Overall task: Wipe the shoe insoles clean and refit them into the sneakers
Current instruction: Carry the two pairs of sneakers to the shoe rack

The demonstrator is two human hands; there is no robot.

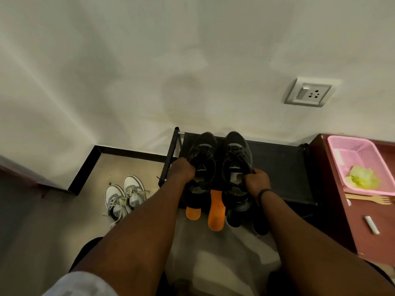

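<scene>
Two dark sneakers (pixel 220 165) with black laces are sitting side by side on a black rack (pixel 282 167), orange insoles (pixel 216 212) poking out underneath. Left hand (pixel 183 170) and right hand (pixel 256 181) are each curling around a shoe's collar. White sneakers (pixel 125 196) are lying on the floor nearby.

Dim, soft, wide-angle edge warp

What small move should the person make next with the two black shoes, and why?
Probably set both black sneakers down on the rack. The left hand and right hand each grip one, while two orange insoles lie below, outside the shoes. The hands must be free to wipe them.
</scene>
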